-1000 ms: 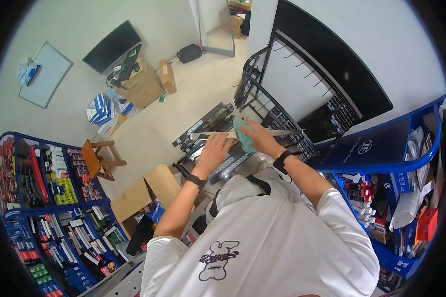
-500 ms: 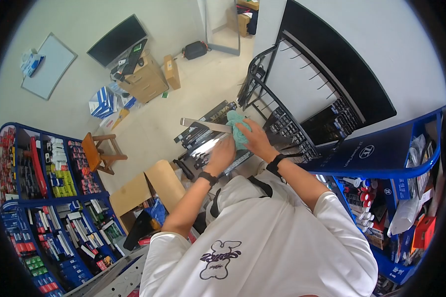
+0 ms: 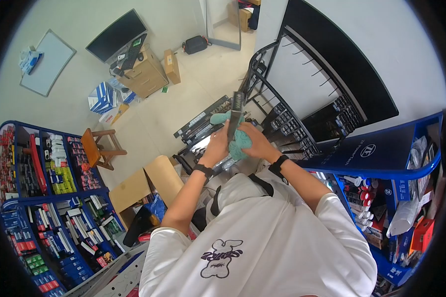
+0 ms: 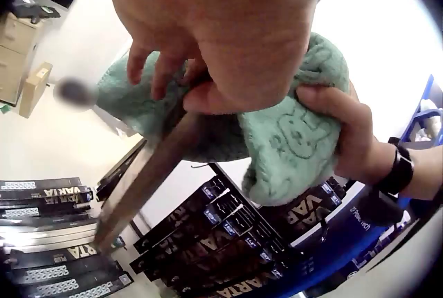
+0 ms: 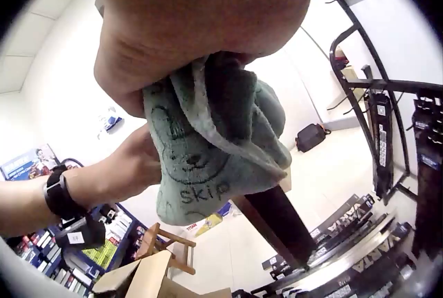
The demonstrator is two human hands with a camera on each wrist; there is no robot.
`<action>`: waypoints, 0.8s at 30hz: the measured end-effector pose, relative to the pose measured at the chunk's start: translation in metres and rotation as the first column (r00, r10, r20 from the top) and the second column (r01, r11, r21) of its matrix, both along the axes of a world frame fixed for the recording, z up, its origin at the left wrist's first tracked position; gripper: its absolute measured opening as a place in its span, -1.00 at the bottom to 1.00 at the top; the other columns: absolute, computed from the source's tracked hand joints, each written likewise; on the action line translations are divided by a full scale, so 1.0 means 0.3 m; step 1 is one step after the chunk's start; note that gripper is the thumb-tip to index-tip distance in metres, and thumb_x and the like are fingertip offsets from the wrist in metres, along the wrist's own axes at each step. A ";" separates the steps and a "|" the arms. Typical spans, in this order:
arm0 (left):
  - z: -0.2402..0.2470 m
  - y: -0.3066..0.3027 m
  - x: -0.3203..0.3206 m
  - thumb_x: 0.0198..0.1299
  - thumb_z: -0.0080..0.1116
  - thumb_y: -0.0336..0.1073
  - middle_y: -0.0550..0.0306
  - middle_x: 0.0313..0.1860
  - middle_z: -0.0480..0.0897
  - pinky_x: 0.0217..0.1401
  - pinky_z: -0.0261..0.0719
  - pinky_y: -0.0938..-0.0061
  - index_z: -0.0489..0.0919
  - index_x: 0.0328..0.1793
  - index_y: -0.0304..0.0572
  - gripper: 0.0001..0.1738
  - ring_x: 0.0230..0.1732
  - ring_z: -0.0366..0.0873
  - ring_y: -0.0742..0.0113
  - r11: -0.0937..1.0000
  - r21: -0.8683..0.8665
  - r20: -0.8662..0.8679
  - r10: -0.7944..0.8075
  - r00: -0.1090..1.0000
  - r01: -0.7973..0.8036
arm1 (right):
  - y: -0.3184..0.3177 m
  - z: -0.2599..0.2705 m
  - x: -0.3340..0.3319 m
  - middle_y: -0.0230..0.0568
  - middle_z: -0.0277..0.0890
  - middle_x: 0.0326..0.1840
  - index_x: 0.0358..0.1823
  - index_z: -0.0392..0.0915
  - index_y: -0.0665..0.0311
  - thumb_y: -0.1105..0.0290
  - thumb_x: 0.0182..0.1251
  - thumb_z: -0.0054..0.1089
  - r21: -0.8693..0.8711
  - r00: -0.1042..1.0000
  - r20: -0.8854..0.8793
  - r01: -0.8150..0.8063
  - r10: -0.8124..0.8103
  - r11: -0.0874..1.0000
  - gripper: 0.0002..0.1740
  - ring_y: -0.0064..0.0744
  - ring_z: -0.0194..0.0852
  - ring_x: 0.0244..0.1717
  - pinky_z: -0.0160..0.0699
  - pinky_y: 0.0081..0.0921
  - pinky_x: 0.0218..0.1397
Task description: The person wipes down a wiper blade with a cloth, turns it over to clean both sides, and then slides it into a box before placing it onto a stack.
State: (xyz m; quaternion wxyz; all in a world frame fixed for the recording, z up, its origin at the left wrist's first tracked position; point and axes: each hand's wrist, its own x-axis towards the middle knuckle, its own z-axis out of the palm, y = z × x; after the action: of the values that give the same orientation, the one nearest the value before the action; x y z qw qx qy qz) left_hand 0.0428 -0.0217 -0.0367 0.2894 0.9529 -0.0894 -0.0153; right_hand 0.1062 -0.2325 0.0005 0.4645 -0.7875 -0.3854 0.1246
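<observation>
A long flat metal strip (image 3: 237, 105) points away from the body in the head view, with a green cloth (image 3: 240, 144) bunched around it. My left hand (image 3: 217, 147) pinches the strip and part of the cloth; in the left wrist view the left hand (image 4: 221, 42) has its thumb and curled fingers on them. My right hand (image 3: 257, 142) grips the cloth from the other side. In the right wrist view the cloth (image 5: 208, 152) shows a printed face and the word "skip", and the strip (image 5: 277, 225) sticks out below it.
Black VARTA-marked boxes or racks (image 3: 203, 120) lie on the floor beyond the hands. An open cardboard box (image 3: 161, 178) and a wooden stool (image 3: 101, 148) are at the left. A black wire rack (image 3: 282, 119) and a blue shelf (image 3: 371, 148) stand at the right.
The strip has swung from lying crosswise to pointing away from the body. The left hand has shifted on it, and the cloth now spreads to both sides of the strip.
</observation>
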 end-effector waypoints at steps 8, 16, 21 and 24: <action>0.033 -0.013 0.011 0.12 0.25 -0.46 -0.18 0.31 0.41 0.43 0.30 -0.07 0.09 0.64 -0.22 -0.06 0.36 0.39 -0.19 1.000 0.009 0.165 0.024 0.986 -0.026 | -0.036 -0.081 -0.026 0.12 0.42 0.20 0.33 0.40 0.31 0.46 -0.08 0.41 -0.114 0.993 0.093 0.078 -0.067 0.990 -0.19 0.25 0.42 0.24 0.52 -0.13 0.28; 0.011 0.031 0.009 0.13 0.34 -0.38 -0.03 0.20 0.46 0.21 0.41 0.12 0.34 0.49 -0.07 -0.25 0.19 0.47 -0.01 0.990 0.138 0.126 -0.036 0.991 0.019 | -0.152 -0.076 -0.005 0.16 0.39 0.33 0.35 0.41 0.26 0.46 0.00 0.38 -0.231 0.986 0.157 0.083 -0.047 0.969 -0.24 0.19 0.39 0.35 0.46 -0.10 0.38; 0.072 0.041 0.001 0.19 0.34 -0.27 0.00 0.09 0.56 0.19 0.42 0.15 0.48 0.35 -0.07 -0.42 0.13 0.50 0.00 0.985 0.170 0.176 -0.027 0.984 -0.003 | -0.193 -0.020 -0.016 0.08 0.39 0.32 0.37 0.41 0.20 0.50 -0.01 0.37 -0.227 0.986 0.094 0.155 -0.137 0.962 -0.22 0.15 0.40 0.35 0.49 -0.11 0.36; 0.025 0.063 0.004 0.22 0.35 -0.18 -0.01 -0.02 0.63 0.16 0.43 0.15 0.52 0.28 -0.15 -0.47 0.07 0.53 0.00 0.973 0.227 0.209 -0.013 0.978 -0.036 | -0.217 -0.011 -0.024 0.04 0.36 0.36 0.38 0.40 0.17 0.51 -0.02 0.39 -0.254 0.968 0.179 0.216 -0.174 0.943 -0.19 0.12 0.39 0.36 0.51 -0.13 0.35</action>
State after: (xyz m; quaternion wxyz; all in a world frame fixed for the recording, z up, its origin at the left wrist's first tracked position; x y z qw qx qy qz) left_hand 0.0439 -0.0029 -0.0292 0.1666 0.9768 -0.1113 0.0763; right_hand 0.0991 -0.2976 -0.0028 0.3308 -0.8854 -0.3193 0.0683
